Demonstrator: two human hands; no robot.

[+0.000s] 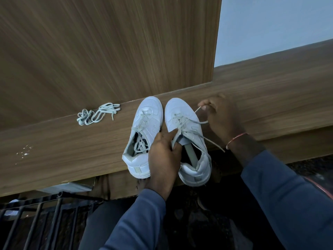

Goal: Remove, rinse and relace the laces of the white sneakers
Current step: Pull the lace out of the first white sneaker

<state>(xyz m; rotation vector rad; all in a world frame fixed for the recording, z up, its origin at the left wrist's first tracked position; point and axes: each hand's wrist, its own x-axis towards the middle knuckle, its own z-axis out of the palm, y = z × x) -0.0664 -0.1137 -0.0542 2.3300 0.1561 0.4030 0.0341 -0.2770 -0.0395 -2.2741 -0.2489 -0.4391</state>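
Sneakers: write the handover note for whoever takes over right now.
Left hand grips the right-side sneaker at its tongue.
Right hand pinches that shoe's lace, which is stretched sideways.
Both shoes stand side by side on the wooden ledge. The left-side sneaker has its tucked lace bunched inside. A loose lace bundle lies further left.
Done, apparently: front eyelets laced on both.
Left: upper eyelets, tying. Rinsing cannot be told.

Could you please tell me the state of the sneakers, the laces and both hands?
left sneaker, laced through the lower eyelets only, lace ends lying inside.
right sneaker, partly laced, steadied on the wooden ledge.
threaded lace, loose, one end pinched.
loose laces, unthreaded, bundled on the ledge.
left hand, grips the right sneaker's collar.
right hand, pinches the threaded lace's end.
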